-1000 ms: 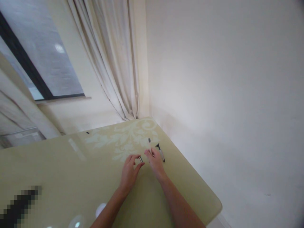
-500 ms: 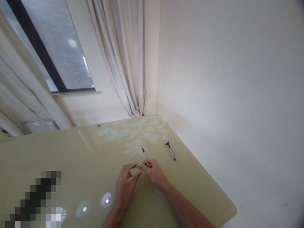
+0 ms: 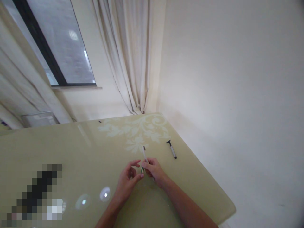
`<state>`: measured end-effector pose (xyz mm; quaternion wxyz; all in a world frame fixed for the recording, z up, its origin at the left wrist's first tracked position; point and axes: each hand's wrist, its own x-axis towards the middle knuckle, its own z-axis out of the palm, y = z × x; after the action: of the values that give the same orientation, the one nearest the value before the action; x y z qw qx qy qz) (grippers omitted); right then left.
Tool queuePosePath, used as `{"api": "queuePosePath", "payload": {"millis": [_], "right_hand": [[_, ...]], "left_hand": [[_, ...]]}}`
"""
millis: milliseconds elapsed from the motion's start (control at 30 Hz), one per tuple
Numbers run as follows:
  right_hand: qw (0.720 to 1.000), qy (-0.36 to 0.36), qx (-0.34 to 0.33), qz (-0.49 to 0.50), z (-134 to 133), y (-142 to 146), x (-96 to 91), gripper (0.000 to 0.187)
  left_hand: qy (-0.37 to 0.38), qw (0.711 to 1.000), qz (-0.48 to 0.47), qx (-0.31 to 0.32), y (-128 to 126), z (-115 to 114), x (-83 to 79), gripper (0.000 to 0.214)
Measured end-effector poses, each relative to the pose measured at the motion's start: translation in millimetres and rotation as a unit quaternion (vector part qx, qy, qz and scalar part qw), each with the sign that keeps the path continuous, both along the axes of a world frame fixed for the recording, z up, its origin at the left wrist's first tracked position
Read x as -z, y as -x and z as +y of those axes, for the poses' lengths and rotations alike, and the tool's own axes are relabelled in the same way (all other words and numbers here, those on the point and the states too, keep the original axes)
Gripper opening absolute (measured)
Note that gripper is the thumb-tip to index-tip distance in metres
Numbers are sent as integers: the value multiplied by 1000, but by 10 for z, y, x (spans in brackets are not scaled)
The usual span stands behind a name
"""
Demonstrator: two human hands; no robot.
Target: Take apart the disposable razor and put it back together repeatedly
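Note:
In my right hand (image 3: pixel 153 169) is a toothbrush (image 3: pixel 144 153) with a dark-bristled head and pale handle; the head points away from me and the handle runs under the fingers. The thumb and fingertips of that hand also pinch a small, narrow green-and-white piece (image 3: pixel 142 170), whose kind I cannot make out. My left hand (image 3: pixel 129 174) is close beside it, its thumb tip at the lower end of the green piece and its index finger stretched out above, apart from it. A grey-and-black razor (image 3: pixel 171 149) lies on the table to the right.
The glossy pale-green table (image 3: pixel 78 152) has a white floral pattern near its far corner. A tiny dark object (image 3: pixel 99 121) lies by the far edge. At the left is a blurred-out dark shape (image 3: pixel 38 190). A wall (image 3: pixel 225 95) borders the right side; curtains (image 3: pixel 123 57) hang behind.
The green piece has turned from lying sideways to nearly upright. My left index finger has come off its end, and the left thumb now meets its lower end. The view has shifted slightly.

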<state>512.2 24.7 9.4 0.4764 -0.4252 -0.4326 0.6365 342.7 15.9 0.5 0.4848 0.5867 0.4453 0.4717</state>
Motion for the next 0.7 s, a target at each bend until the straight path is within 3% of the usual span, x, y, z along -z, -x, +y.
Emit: {"api": "queuePosePath", "payload": {"millis": [67,200,300,500,633,700], "right_hand": [[1000,-1,-12,-6,-4,-1,6,36],[1000,10,-22,1,-15,9,-6,39],[999,14,-37,25,-33,17,-36,40],[996,37,-60,62,-67,38,-54,37],[997,26,-53,56,-51,38,-45,43],[999,-18,-29,4,-38,8,-64,50]], "left_hand": [[-26,999,16,14,-3,-7,-8,51],[-60,998,31,1,12,-8,-16,35],[-66,997,28,-5,33,-1,-29,39],[-42,998,-20,44,35,-5,-61,38],[-15,997,-67,35,42,4,-43,44],[-1,998,-69,13,70,23,-45,49]]}}
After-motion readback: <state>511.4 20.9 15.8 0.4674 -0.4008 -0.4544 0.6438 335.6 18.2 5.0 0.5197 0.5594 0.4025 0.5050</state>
